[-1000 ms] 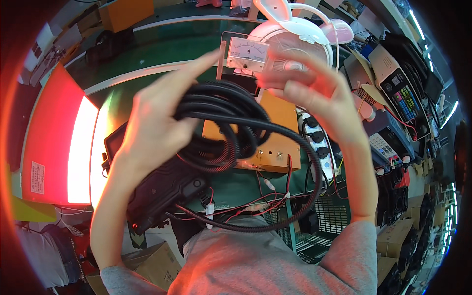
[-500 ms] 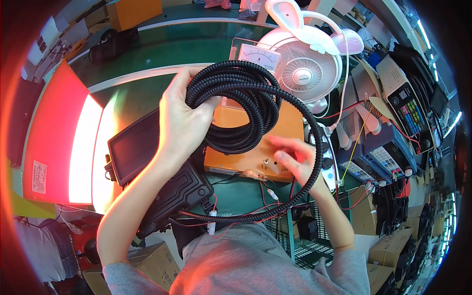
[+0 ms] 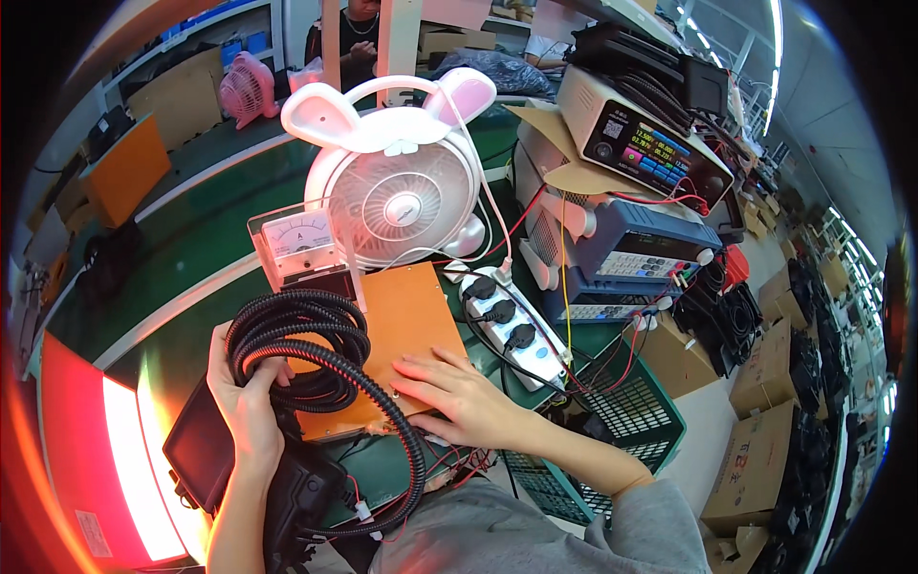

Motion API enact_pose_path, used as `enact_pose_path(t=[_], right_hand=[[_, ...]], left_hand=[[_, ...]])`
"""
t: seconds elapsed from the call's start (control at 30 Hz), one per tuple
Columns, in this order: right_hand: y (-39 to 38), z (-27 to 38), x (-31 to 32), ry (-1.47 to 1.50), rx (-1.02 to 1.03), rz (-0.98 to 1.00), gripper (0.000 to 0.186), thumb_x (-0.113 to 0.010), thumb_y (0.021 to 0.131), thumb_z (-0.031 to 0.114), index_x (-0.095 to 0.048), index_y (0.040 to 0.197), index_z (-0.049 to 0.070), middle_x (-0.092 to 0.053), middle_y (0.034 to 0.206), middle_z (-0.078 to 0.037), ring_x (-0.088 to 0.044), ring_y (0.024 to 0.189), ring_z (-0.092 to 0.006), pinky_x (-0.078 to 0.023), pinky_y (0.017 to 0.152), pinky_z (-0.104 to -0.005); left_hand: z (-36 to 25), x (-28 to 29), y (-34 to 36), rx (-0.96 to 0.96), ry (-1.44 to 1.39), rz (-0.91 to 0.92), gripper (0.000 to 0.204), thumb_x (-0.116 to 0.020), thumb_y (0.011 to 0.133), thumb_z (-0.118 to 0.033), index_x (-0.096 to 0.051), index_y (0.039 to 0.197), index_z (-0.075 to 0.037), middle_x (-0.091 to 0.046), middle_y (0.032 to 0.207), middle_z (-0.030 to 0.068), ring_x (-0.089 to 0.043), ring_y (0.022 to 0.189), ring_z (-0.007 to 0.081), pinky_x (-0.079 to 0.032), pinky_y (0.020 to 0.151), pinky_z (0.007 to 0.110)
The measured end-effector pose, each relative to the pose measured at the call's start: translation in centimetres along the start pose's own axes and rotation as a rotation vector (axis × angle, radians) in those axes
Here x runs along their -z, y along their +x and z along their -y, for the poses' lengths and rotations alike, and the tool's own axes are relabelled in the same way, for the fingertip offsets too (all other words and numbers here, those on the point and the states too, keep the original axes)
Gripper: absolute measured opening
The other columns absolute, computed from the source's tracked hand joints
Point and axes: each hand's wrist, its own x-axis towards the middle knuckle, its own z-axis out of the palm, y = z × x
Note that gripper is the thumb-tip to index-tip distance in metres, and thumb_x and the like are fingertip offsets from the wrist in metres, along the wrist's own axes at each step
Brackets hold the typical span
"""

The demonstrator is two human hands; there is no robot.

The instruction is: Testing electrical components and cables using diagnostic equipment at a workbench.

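Observation:
A coil of black corrugated tubing hangs in my left hand, whose fingers wrap its near left side. One loose loop of the tubing bends down toward a black moulded case. On the bench lies an orange box, partly covered by the coil. My right hand rests on the box's near right part, fingers stretched out and holding nothing, beside a small toggle switch. An analog ammeter stands behind the coil. A dark flat screen sits left of the case.
A white rabbit-eared fan stands behind the box. To the right are a power strip with black plugs, stacked instruments and a green crate. A glowing panel stands at left; another person is at the back.
My view has swung right and up. The coil has lowered in my left hand. My right hand, formerly raised above the box with fingers curled, now lies spread on it.

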Motion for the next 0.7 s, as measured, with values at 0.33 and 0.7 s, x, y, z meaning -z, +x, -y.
enact_pose_path(t=[0.33,0.7], right_hand=[[-0.5,5.9,0.4,-0.122,0.072,-0.372,0.021,-0.066,0.075,0.007,-0.059,0.093,-0.001,-0.059,0.099,-0.014,-0.058,0.088,-0.028,-0.049,0.072,-0.0349],[-1.8,8.3,-1.8,0.073,0.451,-0.319,0.021,-0.07,0.069,0.009,-0.062,0.085,-0.001,-0.062,0.082,-0.01,-0.06,0.077,-0.0238,-0.052,0.073,-0.0344]], left_hand=[[0.9,1.0,1.1,-0.013,-0.007,-0.04,0.023,-0.052,0.077,0.009,-0.051,0.098,0.0,-0.055,0.073,0.0028,-0.047,0.056,0.0078,-0.038,0.054,0.021],[0.5,1.5,0.7,0.0,0.023,-0.12,0.03,-0.06,0.075,0.004,-0.056,0.104,0.001,-0.06,0.077,0.0027,-0.052,0.062,0.0069,-0.041,0.056,0.02]])
